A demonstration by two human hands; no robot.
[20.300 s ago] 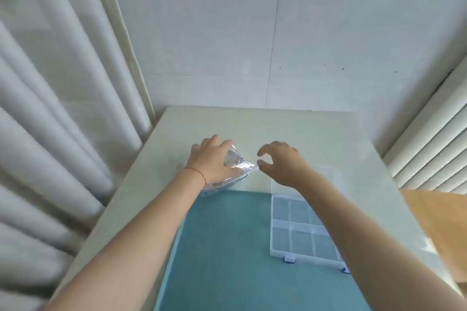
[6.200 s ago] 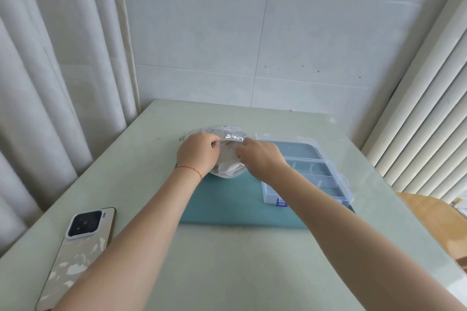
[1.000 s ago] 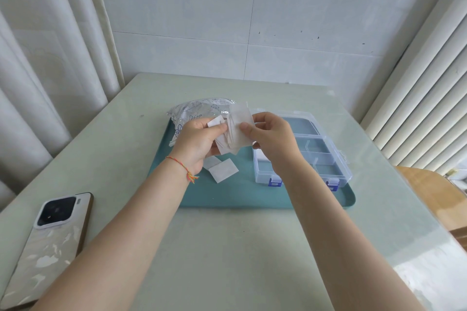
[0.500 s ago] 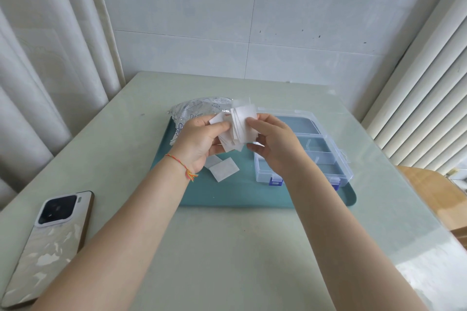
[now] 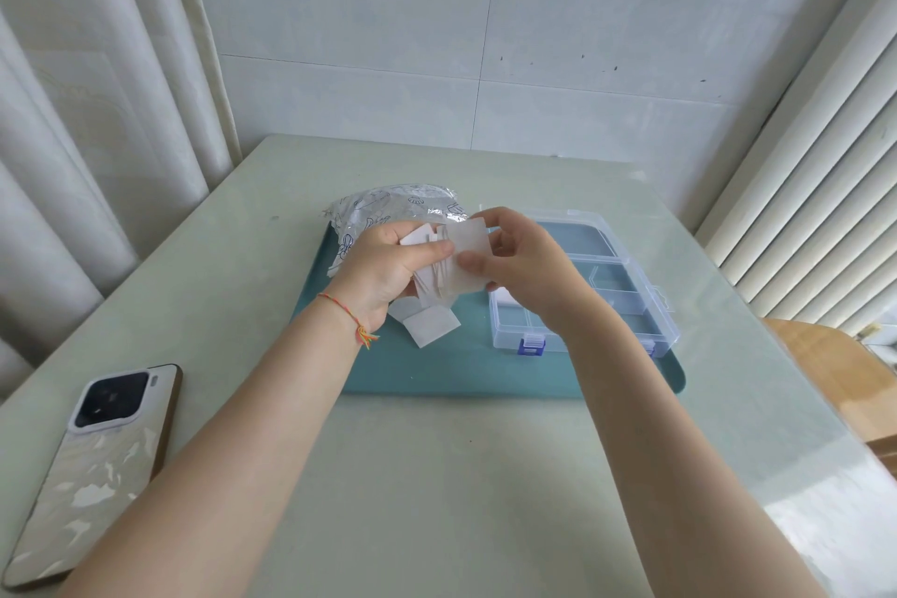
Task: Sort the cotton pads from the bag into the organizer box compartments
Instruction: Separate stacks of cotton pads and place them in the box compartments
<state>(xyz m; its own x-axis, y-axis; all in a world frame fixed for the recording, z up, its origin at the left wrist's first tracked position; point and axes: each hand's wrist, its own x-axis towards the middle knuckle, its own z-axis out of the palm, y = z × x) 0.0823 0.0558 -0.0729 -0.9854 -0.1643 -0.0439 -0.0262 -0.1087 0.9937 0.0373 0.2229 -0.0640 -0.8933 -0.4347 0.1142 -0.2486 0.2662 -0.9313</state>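
At the near left edge of the desk (image 5: 437, 476) a phone (image 5: 92, 466) lies face down, well apart from the work. Further right, a teal tray (image 5: 437, 374) carries everything the task needs. At its far left corner sits the bag (image 5: 388, 214), crinkled and printed, lying open toward the hands; how many pads remain inside cannot be told.

The left hand (image 5: 388, 270) is clamped on a fanned stack of cotton pads (image 5: 441, 277), thumb pressed across the top and fingers curled beneath. Just below it, loose pads (image 5: 432, 325) lie on the tray, not yet sorted. The right hand (image 5: 524, 262) pinches the front pad (image 5: 468, 253) of that stack between thumb and fingers, seemingly peeling it away from the rest.

To the right stands the organizer box (image 5: 577, 287), its lid open, near side toward the person with two blue latches. One white pad (image 5: 505, 296) appears to lie in a compartment on the left side, partly hidden behind the right hand; the other compartments in view look bare.

By this showing, the task is at an early stage: the pads are out of the bag and in hand, perhaps one is placed, and nearly all of the stack, the loose pads on the tray and most compartments are left to deal with
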